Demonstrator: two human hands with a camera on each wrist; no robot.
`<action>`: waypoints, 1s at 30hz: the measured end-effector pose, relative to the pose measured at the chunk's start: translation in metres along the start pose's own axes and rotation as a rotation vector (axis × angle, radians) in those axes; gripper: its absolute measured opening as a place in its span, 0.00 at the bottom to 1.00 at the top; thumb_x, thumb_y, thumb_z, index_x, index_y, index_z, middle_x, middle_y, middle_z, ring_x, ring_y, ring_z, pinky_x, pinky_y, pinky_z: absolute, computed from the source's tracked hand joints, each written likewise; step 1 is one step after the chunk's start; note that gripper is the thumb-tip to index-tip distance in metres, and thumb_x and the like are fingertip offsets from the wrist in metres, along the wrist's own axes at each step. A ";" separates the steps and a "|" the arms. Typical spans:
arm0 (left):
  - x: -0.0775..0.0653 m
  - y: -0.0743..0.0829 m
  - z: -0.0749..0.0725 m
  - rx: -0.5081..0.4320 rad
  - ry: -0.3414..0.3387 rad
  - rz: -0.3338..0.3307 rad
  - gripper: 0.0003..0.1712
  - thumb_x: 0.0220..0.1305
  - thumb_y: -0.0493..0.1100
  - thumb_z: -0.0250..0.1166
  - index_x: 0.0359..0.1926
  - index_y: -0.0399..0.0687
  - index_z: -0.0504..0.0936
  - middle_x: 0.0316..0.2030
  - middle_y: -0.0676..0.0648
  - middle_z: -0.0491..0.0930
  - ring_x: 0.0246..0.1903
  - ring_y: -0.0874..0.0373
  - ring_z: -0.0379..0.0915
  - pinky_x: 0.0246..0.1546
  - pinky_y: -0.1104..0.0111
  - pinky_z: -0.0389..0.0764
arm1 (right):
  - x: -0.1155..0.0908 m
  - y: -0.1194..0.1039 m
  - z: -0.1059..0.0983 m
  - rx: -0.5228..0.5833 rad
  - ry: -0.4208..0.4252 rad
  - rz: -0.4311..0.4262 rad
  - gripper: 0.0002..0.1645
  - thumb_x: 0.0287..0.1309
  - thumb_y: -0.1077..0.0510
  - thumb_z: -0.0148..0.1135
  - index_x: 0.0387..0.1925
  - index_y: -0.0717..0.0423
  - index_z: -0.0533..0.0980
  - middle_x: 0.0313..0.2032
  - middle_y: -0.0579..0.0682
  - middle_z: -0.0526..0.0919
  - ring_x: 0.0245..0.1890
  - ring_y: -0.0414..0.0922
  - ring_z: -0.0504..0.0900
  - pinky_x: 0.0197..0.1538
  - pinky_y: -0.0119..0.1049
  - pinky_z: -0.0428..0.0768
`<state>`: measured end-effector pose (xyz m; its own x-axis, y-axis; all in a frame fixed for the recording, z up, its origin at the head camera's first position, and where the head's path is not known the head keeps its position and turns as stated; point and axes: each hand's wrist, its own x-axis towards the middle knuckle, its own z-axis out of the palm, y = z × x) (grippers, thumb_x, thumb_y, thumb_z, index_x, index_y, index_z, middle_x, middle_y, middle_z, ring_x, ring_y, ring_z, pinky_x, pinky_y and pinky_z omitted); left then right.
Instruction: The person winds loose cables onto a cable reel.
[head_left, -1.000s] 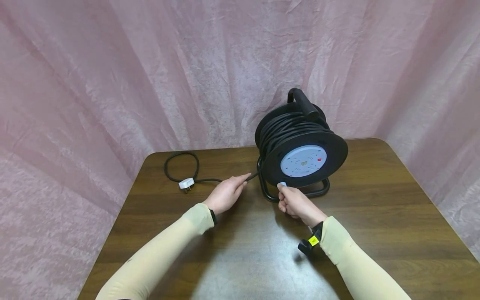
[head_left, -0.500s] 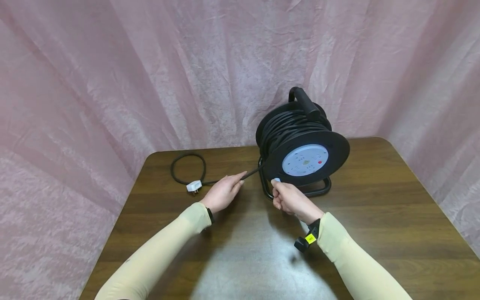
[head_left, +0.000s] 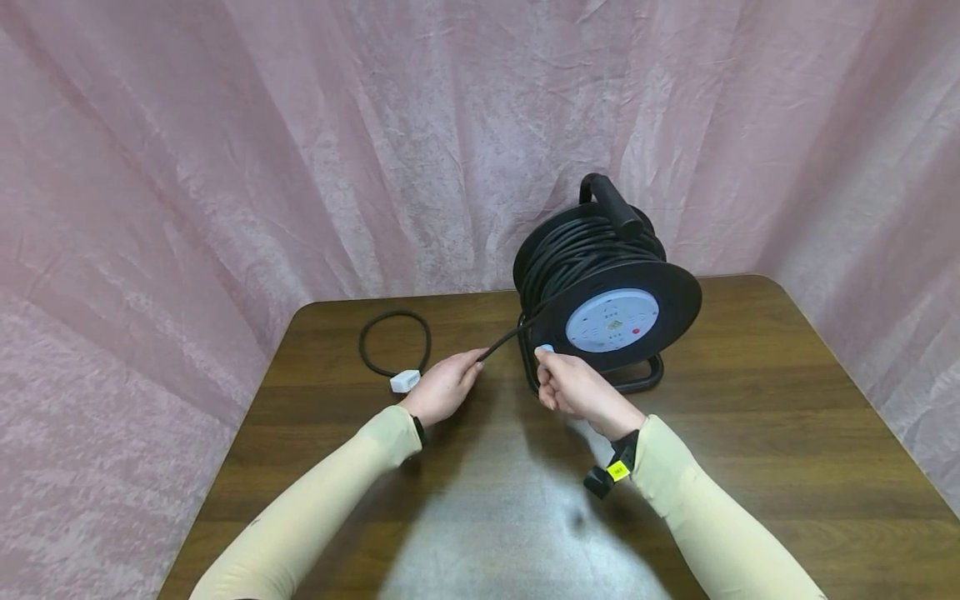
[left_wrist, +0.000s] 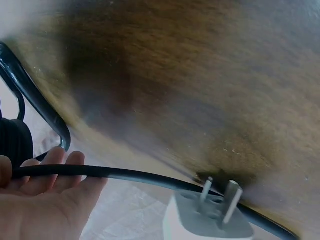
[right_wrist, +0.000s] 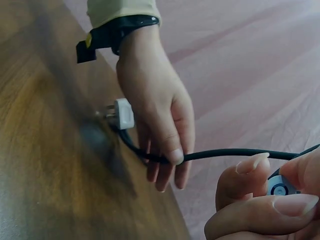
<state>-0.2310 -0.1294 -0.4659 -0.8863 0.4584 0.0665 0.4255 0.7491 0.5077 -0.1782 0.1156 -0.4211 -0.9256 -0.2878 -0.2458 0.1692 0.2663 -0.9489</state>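
A black cable reel (head_left: pixel 678 296) stands tilted on its tube stand (head_left: pixel 641 383) at the right, a pale blue socket panel (head_left: pixel 611 321) on its face. My right hand (head_left: pixel 581 387) grips the reel's small pale winding knob (right_wrist: pixel 276 185) at the lower left of the rim. From the drum a black cable (left_wrist: pixel 132 175) runs leftward through my left hand (head_left: pixel 442 387), pinched between thumb and nearly straight fingers. Beyond that hand lies a loop of cable ending in a white plug (head_left: pixel 405 382). In the left wrist view the plug's metal pins (left_wrist: pixel 231 200) point up, close to the hand.
Everything rests on a brown wooden table (head_left: pixel 780 400), whose back edge runs behind the reel. Pink velvety curtain (head_left: pixel 450 150) hangs behind and at both sides. A carry handle (head_left: pixel 615 208) tops the reel.
The plug and cable loop have slid right, toward my left hand. My right hand has moved left and slightly up with the knob, and the socket panel has turned. The left hand has barely shifted.
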 end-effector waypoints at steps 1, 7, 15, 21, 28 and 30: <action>0.000 0.000 0.000 -0.002 0.003 0.000 0.22 0.79 0.44 0.50 0.69 0.49 0.71 0.62 0.46 0.76 0.62 0.55 0.69 0.64 0.60 0.68 | -0.001 -0.002 0.000 -0.008 0.001 -0.004 0.35 0.74 0.34 0.41 0.31 0.62 0.69 0.18 0.50 0.73 0.11 0.40 0.56 0.17 0.29 0.54; -0.001 0.001 0.001 -0.004 0.011 0.002 0.19 0.79 0.45 0.49 0.64 0.45 0.75 0.57 0.46 0.79 0.59 0.55 0.72 0.61 0.59 0.71 | -0.003 -0.011 -0.002 -0.011 -0.016 -0.028 0.36 0.74 0.33 0.40 0.32 0.63 0.68 0.18 0.50 0.72 0.12 0.40 0.56 0.19 0.30 0.55; 0.001 0.005 0.000 -0.028 -0.005 0.023 0.19 0.80 0.46 0.49 0.61 0.45 0.77 0.53 0.47 0.82 0.55 0.57 0.75 0.57 0.59 0.75 | -0.003 -0.020 -0.004 -0.002 -0.028 -0.041 0.36 0.75 0.34 0.38 0.31 0.63 0.68 0.17 0.49 0.70 0.12 0.41 0.56 0.21 0.31 0.57; -0.002 0.005 0.000 -0.009 -0.040 0.018 0.17 0.79 0.44 0.50 0.59 0.41 0.78 0.51 0.47 0.83 0.55 0.56 0.76 0.57 0.59 0.75 | -0.005 -0.029 -0.005 0.017 -0.027 -0.038 0.35 0.75 0.35 0.38 0.31 0.62 0.68 0.16 0.50 0.70 0.11 0.40 0.55 0.18 0.31 0.54; -0.003 0.006 0.000 -0.025 -0.047 0.013 0.17 0.79 0.45 0.49 0.58 0.42 0.78 0.50 0.46 0.83 0.53 0.56 0.77 0.55 0.59 0.76 | -0.007 -0.035 -0.009 0.034 -0.032 -0.038 0.35 0.75 0.35 0.39 0.31 0.63 0.68 0.17 0.50 0.70 0.10 0.39 0.54 0.17 0.29 0.53; -0.002 0.006 0.000 -0.033 -0.048 0.010 0.17 0.79 0.45 0.49 0.57 0.43 0.78 0.50 0.47 0.83 0.52 0.58 0.77 0.54 0.61 0.76 | -0.007 -0.036 -0.009 0.040 -0.035 -0.041 0.34 0.76 0.36 0.39 0.31 0.63 0.68 0.17 0.50 0.70 0.10 0.39 0.54 0.17 0.29 0.53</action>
<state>-0.2266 -0.1262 -0.4634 -0.8719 0.4887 0.0314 0.4276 0.7283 0.5355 -0.1807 0.1167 -0.3832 -0.9198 -0.3296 -0.2127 0.1455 0.2169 -0.9653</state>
